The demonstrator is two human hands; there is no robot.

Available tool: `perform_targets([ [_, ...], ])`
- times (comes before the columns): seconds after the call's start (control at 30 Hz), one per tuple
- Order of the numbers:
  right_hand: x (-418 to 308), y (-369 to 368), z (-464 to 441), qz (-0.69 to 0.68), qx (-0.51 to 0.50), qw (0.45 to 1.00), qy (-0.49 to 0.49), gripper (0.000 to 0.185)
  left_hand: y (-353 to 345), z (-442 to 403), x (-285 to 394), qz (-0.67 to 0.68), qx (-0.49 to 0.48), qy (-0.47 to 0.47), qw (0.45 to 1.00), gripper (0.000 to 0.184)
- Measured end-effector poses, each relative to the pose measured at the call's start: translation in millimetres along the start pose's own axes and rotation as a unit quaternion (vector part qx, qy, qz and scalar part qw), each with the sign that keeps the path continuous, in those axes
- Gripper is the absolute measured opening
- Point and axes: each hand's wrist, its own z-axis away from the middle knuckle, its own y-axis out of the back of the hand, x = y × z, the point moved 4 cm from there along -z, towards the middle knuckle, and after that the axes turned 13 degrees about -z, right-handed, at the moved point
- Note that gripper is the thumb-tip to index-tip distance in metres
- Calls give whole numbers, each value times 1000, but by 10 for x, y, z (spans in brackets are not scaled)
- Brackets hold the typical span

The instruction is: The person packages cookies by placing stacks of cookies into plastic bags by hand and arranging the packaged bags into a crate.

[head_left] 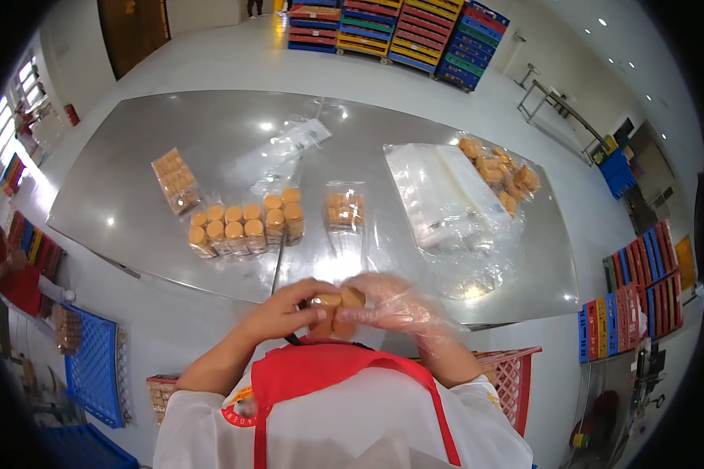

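Close to my chest, at the table's near edge, both hands hold a small bunch of round golden-brown biscuits. My left hand is closed around their left side, thumb in front. My right hand, in a loose clear plastic glove, is closed on their right side. Whether a wrapper covers these biscuits I cannot tell. Beyond my hands stands a row of clear packs of stacked biscuits. One small pack is apart to its right, and another pack lies to its left.
The steel table also bears flat clear bags, loose biscuits in an open bag and crumpled plastic. A red crate and a blue crate flank me. Stacked crates stand behind; a person is at left.
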Motion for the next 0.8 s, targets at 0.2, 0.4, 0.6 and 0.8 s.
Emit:
perform_targets([
  [0.2,103,-295,-111,-55,-96,994,-21,44,-135,180,-213,66,-6,35,997,37],
  [0.4,108,-332,-323,-74,-179,977,-85,50,-54,227,-143,-113,52,-63,990,36],
  [0.6,434,-411,-127,-400,-106,890,-194,22,-36,420,-233,69,100,55,991,33],
  [0.8,520,-564,64,-403,43,897,-175,14,-31,432,-388,88,106,89,986,41],
])
